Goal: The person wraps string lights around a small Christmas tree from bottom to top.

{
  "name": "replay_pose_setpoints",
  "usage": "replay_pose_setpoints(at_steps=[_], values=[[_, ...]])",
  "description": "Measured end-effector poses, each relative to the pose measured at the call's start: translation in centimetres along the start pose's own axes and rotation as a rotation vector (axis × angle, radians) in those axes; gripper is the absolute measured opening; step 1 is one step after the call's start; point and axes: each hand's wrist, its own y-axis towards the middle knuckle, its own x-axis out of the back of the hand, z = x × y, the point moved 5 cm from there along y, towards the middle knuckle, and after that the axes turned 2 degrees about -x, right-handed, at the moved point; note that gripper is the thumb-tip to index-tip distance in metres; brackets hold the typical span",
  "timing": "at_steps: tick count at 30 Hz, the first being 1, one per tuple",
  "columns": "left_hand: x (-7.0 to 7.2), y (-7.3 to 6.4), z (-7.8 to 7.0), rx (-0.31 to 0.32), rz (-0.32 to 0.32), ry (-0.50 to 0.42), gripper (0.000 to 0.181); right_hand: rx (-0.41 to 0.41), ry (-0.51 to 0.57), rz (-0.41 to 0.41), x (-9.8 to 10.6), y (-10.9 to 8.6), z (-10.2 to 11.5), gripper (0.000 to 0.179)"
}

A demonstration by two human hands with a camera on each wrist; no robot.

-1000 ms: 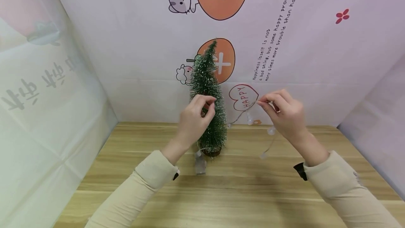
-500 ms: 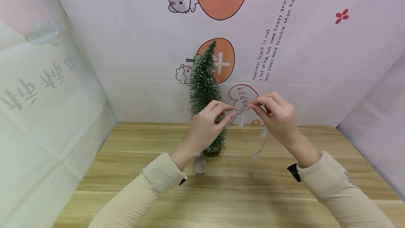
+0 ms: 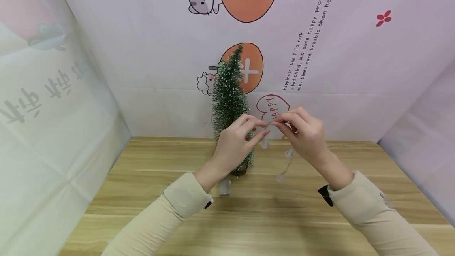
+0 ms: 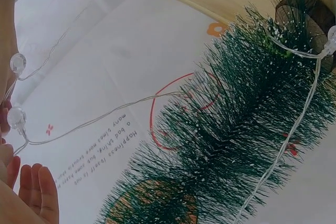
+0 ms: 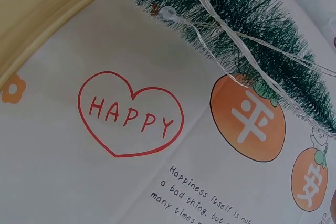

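A small green artificial Christmas tree [image 3: 229, 98] with white-flecked tips stands upright on the table, partly hidden by my left hand [image 3: 236, 143]. A clear-bulbed string of lights [image 4: 105, 113] runs across the tree and out to my hands. My right hand [image 3: 303, 135] pinches its wire between thumb and forefinger, just right of the tree. Several bulbs [image 3: 288, 153] hang beneath that hand. At the same wire, the left thumb and forefinger stand slightly apart near the right fingertips. In the right wrist view a bulb [image 5: 168, 14] and wires show before the tree.
A small translucent box [image 3: 224, 187] lies on the wooden table [image 3: 256, 224] in front of the brown tree base [image 3: 239, 171]. Behind the tree hangs a printed white backdrop [image 3: 160, 58] with a red HAPPY heart [image 5: 131, 114]. White sheeting also flanks the table.
My left hand has moved right, from in front of the tree to the wire. My right hand has come left and slightly down with the string of lights, so both fingertips nearly meet.
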Motion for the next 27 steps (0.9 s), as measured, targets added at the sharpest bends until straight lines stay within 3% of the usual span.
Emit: replay_pose_setpoints(at_steps=[11, 20, 27], values=[[0.5, 0.1, 0.0, -0.032, -0.003, 0.086, 0.007, 0.057, -0.005, 0.007, 0.2, -0.3, 0.0, 0.032], [2.1, 0.7, -0.7, -0.189, -0.054, 0.266, 0.004, 0.047, -0.012, 0.008, 0.8, -0.4, -0.6, 0.032], [2.9, 1.0, -1.1, -0.243, -0.074, 0.319, 0.006, 0.004, -0.012, -0.029, 1.6, -0.6, -1.2, 0.035]])
